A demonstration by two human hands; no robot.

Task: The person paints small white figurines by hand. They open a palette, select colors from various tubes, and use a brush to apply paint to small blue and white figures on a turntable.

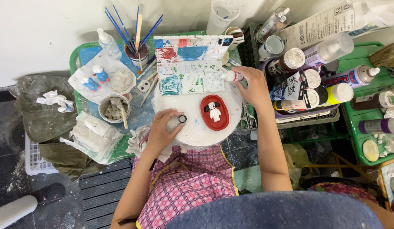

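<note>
The left hand (163,127) is clasping a small clear glass jar (176,122); the right hand (253,87) is pinching a white squeezable paint tube (231,76). Both are probably light; the jar slippery, breakable.

— From my remote seat, what surrounds the workspace?

— I see a plain white wall (40,29) above, evenly lit. A green table (74,59) stands against it, over dark wet floor tiles (19,131).

— And to the right?

— A second green table (353,123), beside a dark wire rack (307,121).
</note>
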